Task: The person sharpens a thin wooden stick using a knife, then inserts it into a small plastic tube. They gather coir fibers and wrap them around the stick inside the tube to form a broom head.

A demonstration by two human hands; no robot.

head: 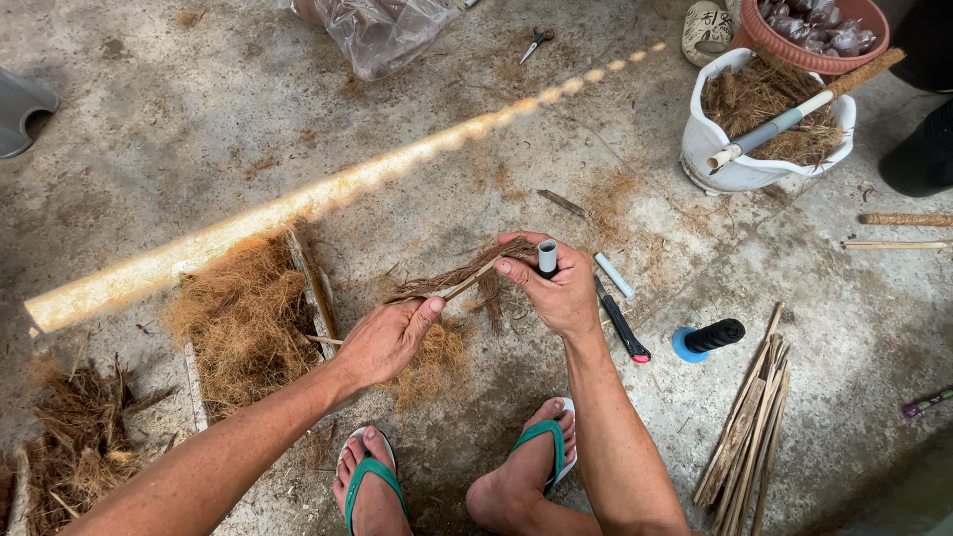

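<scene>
Your biggest risk sits just outside your left grip: the loose heap of coconut fibre (pixel 243 318) piled against a board. Strands trail from it toward your wrist, and a careless pull could, I judge, drag a clump along and thicken the wrap unevenly.

Between your two grips runs the thin stick (pixel 467 286), draped in a dark twist of fibre (pixel 476 273). Your left hand (pixel 387 339) is closed around its lower end, thumb pressed on top; your right hand (pixel 556 288) is wrapped around the upper end together with a small white tube with a dark cap (pixel 547 258) that stands up out of your fist. With only the ends held, the slim stick looks likely to bow or snap if you twist hard, and the fibre hanging below its middle could slide off, since nothing pins it there.

Just past your right grip, on the concrete floor (pixel 199 119), lie a black-handled cutter with a red end (pixel 622 326) and a pale short stick (pixel 613 275). Reaching blindly for the cutter could nick a finger, and your toes in the green sandals (pixel 541 447) below your grips are bare if it drops.

The tube in your right fist shares room with the stick, so either may slip.
</scene>
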